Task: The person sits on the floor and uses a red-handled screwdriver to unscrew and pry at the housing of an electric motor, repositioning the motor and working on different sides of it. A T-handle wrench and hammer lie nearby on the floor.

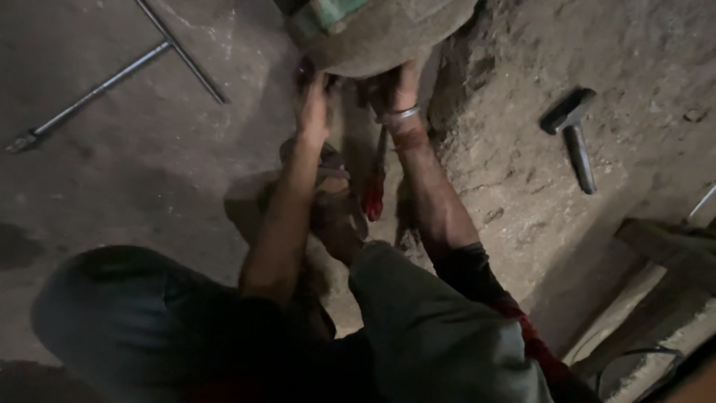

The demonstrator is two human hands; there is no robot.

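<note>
— While we start at the left edge, what lies there?

— A long metal rod [97, 91] lies on the concrete floor [149, 172], crossed by a second rod [183, 51] so that the two make a T. They are well apart from the hands, and bare floor runs between them and the person's knee [134, 313] — plenty of open room on that side.

— And the middle?

— Both hands reach up to the underside of a large, dusty rounded object [380, 33] at the top edge of the view. The left hand [313, 108] presses against its lower rim with fingers bent; whether it grips anything I cannot tell, since the spot is dark. The right hand [399, 89], with a metal bangle [401, 115] at the wrist, is also up against the rim, curled, its hold hidden too. A red-handled tool [375, 183] hangs or stands just below, between the forearms. A sandalled foot [328, 186] rests under the left forearm.

— So it is tight there?

— Yes — the arms, foot and tool crowd together beneath the object.

— The right?

— Rough, crumbly ground [522, 149] with a hammer [573, 134] lying on it, well apart from the right hand. A wooden beam [664, 246] slants in at the right edge.
</note>
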